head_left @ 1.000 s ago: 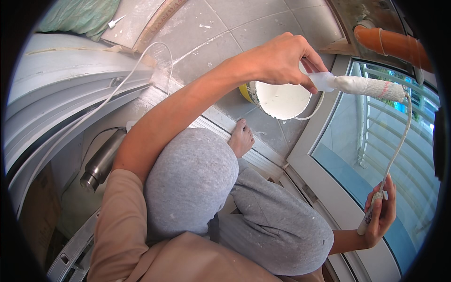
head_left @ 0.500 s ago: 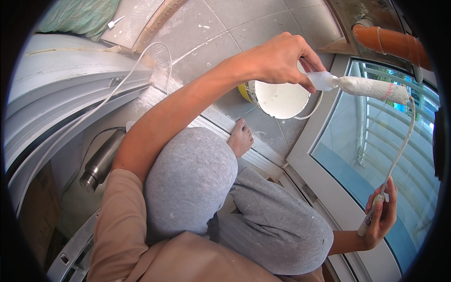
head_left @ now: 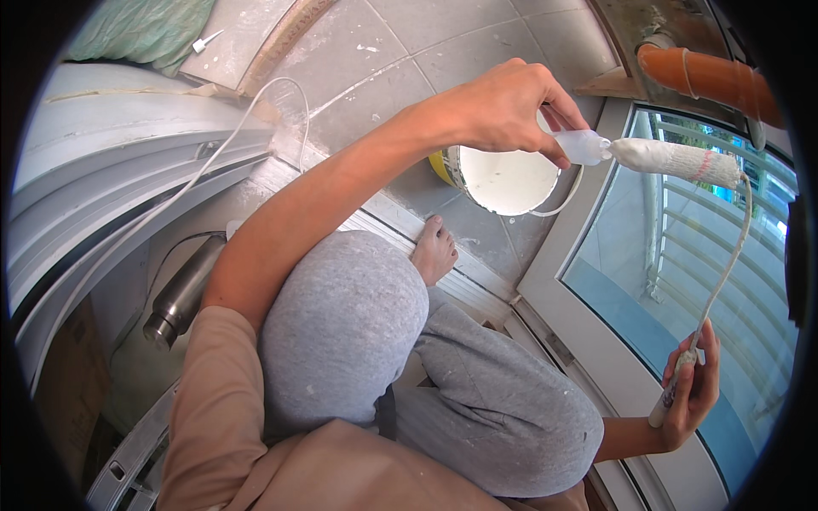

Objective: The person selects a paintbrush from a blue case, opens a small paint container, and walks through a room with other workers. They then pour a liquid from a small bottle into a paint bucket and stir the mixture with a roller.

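Note:
My left hand (head_left: 520,111) reaches across to the upper right, thumb and fingers closed on a small translucent white bottle (head_left: 581,147). The bottle lies sideways, its narrow neck against or very near the paint-coated end of a paint roller (head_left: 677,162). White paint covers that end of the sleeve; farther along, pinkish stripes show on the nap. From the roller's other end a bent wire frame runs down to the handle. Low on the right, my right hand (head_left: 694,383) is wrapped round that handle. Beneath the bottle stands a bucket of white paint (head_left: 509,180).
A glazed white door (head_left: 588,213) stands at the right, under an orange pipe (head_left: 707,77). A steel bottle (head_left: 183,294) lies at the left beside a white cable (head_left: 200,175). A small white nozzle (head_left: 207,41) rests at the upper left. My bare foot (head_left: 435,251) is near the bucket.
Both hands keep their grips and have barely moved. The bottle's neck looks slightly shifted against the roller's end.

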`<state>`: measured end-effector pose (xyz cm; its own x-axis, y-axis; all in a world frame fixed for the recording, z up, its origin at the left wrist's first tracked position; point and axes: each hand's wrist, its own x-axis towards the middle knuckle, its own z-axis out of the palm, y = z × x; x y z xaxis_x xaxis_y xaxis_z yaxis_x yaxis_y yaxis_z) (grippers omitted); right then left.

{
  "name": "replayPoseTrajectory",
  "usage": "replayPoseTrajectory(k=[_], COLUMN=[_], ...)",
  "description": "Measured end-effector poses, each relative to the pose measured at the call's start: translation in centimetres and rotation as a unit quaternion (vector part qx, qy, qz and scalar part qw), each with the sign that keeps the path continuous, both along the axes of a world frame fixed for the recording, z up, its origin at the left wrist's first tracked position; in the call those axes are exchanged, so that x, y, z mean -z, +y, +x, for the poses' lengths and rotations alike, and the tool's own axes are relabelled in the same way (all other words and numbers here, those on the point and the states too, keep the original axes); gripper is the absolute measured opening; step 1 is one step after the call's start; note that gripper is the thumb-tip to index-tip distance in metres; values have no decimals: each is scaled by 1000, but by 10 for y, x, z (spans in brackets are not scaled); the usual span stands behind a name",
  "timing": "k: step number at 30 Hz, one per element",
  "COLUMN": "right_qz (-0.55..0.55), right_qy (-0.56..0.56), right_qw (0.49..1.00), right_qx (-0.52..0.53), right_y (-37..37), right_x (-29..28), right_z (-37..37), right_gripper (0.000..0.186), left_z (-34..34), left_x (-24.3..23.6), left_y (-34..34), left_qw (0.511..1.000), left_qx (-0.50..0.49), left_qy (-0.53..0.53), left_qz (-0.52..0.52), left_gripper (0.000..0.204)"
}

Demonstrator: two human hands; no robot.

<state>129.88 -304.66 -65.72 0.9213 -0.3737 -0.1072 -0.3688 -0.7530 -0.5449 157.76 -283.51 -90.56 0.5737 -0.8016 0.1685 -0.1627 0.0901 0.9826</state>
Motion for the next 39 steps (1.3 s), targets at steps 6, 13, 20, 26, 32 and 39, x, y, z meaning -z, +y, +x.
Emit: replayPoseTrajectory(k=[6,13,20,26,32,39], right_qz=[12,9,10,2,-9,-22], right_qy=[2,7,6,13,22,24], right_qw=[1000,1000,1000,1000,1000,999], right_qx=[-2,-11,-17,-13,-20,-29], right_y=[4,4,3,4,5,6], right_x=[3,4,4,3,1,-1], right_z=[5,7,8,8,10,16], right_gripper=[49,48,48,47,47,46], left_z=[1,0,1,1,2,4], left_x=[2,2,1,4,9,10], left_y=[0,2,3,1,0,2], left_qw=[1000,1000,1000,1000,999,999], left_qx=[-6,-6,-8,-9,-19,-26], left_qy=[-12,-6,-14,-12,-27,-28], left_qz=[-11,-12,-9,-10,-16,-11], left_gripper=[39,40,40,41,40,43])
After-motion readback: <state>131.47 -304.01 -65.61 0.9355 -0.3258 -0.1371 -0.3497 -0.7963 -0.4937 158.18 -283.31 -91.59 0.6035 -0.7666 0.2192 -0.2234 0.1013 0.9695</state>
